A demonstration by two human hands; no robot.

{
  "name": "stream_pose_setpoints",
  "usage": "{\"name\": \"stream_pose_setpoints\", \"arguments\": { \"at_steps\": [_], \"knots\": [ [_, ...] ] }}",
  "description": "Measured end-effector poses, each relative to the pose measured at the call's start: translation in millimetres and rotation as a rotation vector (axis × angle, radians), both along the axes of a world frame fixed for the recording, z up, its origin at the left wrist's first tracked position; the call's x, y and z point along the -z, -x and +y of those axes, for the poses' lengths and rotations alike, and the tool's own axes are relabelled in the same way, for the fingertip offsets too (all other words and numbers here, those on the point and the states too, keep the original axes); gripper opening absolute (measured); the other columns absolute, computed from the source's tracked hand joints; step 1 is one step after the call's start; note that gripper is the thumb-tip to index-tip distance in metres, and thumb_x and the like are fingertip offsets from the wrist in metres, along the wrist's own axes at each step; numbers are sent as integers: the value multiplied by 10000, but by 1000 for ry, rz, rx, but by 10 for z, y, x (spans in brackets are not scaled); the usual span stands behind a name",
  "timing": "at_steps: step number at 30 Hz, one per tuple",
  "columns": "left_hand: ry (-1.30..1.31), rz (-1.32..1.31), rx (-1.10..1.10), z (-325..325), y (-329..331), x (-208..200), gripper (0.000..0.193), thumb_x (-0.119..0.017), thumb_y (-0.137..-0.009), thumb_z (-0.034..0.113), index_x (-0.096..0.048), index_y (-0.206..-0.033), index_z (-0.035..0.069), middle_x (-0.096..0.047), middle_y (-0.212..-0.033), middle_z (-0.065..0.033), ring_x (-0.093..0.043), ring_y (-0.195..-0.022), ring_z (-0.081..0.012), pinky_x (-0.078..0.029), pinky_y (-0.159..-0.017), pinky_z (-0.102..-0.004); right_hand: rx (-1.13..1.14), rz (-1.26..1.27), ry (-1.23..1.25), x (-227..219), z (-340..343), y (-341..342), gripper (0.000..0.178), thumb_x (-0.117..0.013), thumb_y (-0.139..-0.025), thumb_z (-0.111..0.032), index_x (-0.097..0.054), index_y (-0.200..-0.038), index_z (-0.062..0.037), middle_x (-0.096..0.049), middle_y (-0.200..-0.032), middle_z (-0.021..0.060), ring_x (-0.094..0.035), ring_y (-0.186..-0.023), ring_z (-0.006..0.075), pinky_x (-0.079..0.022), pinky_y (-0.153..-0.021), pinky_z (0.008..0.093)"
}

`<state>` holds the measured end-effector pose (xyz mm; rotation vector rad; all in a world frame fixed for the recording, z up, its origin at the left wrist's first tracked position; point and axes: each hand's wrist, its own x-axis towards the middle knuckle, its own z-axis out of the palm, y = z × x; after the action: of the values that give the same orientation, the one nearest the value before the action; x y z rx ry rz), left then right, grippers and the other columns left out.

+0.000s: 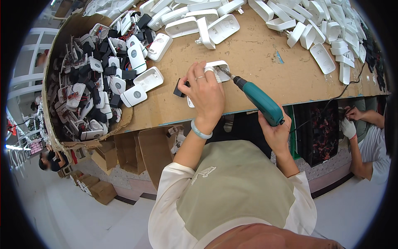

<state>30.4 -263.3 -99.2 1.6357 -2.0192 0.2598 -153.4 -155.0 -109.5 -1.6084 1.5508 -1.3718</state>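
My left hand presses its fingers on a white plastic shell, holding it on the cardboard-covered table. The index finger has white tape round it. In my right hand is a teal electric screwdriver with a black nose. Its thin metal tip reaches into the shell, close to my left fingertips; where exactly it touches is too small to tell. Beside my left thumb lies a small black block. Part of another white piece shows under my left hand, mostly hidden.
At the left, a cut-down cardboard box holds many white and black parts with wires. White shells pile up at the back, more at the right. A black cord crosses the table's right side. A co-worker's hands work near a black crate.
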Motion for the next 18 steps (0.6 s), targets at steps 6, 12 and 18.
{"name": "stream_pose_setpoints", "arguments": {
  "at_steps": [6,12,18],
  "knots": [
    [2,-4,-7,0,6,-5,148,-706,-745,41,-647,-866,-20,-620,-1224,-146,-529,-1224,-313,-310,-974,-527,-10,22,-99,-79,-15,-9,337,-714,-812,49,-626,-1137,24,-714,-993,165,-706,-820,276,-538,-753,312],
    [-4,-11,-19,-7,19,-9,141,-704,-748,45,-650,-861,-20,-627,-1217,-139,-529,-1225,-308,-310,-974,-523,-5,-26,-106,-135,-26,-33,165,-697,-839,72,-656,-997,48,-659,-866,97,-619,-743,148,-480,-682,254],
    [5,-8,-27,-7,24,3,119,-686,-752,29,-652,-856,-18,-632,-1211,-133,-536,-1217,-302,-313,-975,-518,-29,3,-130,-134,-20,-13,324,-701,-801,48,-620,-1112,13,-684,-933,158,-673,-791,293,-521,-731,318]
  ]
}}
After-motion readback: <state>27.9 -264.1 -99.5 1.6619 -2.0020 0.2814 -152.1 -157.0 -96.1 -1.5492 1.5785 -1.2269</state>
